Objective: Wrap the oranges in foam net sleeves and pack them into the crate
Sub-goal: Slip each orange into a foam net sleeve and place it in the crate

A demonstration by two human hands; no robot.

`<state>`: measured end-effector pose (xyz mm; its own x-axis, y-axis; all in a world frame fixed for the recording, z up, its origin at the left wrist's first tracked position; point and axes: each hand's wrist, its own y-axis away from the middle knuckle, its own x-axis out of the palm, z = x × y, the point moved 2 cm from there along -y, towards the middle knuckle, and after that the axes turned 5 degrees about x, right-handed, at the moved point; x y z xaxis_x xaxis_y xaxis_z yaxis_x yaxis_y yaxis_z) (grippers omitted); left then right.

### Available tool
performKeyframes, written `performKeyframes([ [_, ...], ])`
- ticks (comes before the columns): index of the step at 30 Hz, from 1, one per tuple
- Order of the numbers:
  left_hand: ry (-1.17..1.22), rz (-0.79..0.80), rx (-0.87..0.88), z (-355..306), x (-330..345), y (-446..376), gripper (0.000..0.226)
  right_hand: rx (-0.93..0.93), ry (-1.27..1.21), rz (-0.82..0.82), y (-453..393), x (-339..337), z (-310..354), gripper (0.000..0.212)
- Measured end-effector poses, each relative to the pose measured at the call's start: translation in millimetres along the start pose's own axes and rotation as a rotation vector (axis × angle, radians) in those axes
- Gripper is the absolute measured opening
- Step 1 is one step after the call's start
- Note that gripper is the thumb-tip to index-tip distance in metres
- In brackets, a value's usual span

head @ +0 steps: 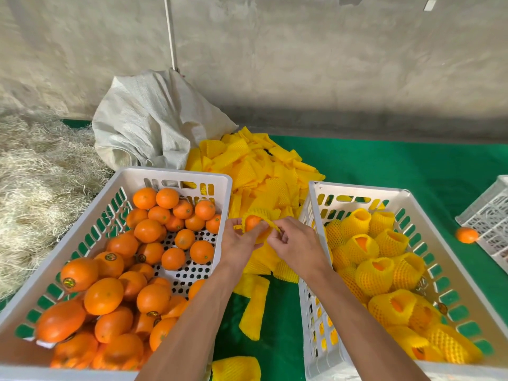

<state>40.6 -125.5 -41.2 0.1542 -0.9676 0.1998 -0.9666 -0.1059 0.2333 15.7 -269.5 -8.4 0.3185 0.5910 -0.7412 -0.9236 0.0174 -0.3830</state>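
Note:
Between the two crates, my left hand [238,244] holds an orange [252,223] partly inside a yellow foam net sleeve [266,214]. My right hand [295,242] pinches the sleeve's edge on the right side of the fruit. The white crate on the left [176,176] holds several bare oranges [148,231]. Inside the white crate on the right [357,189] lie several oranges wrapped in yellow sleeves [373,274].
A heap of loose yellow sleeves [258,166] lies behind the hands on the green mat [398,166], with a few more sleeves [254,306] nearer me. A white sack [148,119] and straw [35,166] are at the left. A stray orange [466,235] sits beside another white crate [492,215] at right.

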Motion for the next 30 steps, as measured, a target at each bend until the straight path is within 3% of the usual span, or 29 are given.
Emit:
performKeyframes([
  [3,-0.055,0.009,0.071,5,-2,-2,0.05,-0.04,-0.117,-0.019,3,-1,1,0.008],
  [7,-0.154,0.077,0.291,1,-3,0,0.063,0.128,-0.132,-0.041,-3,0,-8,0.04],
  [10,-0.149,0.171,0.411,-2,2,4,0.07,0.28,-0.187,0.042,-10,3,-14,0.063],
  [14,-0.073,0.22,0.49,-8,1,8,0.071,0.486,-0.576,0.219,-21,6,-21,0.096],
  [17,-0.06,0.251,0.477,-7,2,9,0.076,0.481,-0.803,0.299,-31,-2,-27,0.11],
  [21,-0.295,0.187,0.368,-3,6,14,0.078,0.423,-0.625,0.133,-41,-24,-46,0.102],
  [24,-0.36,0.077,0.314,-1,1,10,0.045,0.454,-0.622,-0.137,-47,-47,-69,0.088],
  [27,-0.359,0.053,0.237,-1,-1,8,0.025,0.486,-0.321,-0.339,-50,-63,-98,0.077],
  [30,-0.417,0.073,0.205,2,3,9,0.021,0.542,0.014,-0.318,-53,-58,-130,0.078],
])
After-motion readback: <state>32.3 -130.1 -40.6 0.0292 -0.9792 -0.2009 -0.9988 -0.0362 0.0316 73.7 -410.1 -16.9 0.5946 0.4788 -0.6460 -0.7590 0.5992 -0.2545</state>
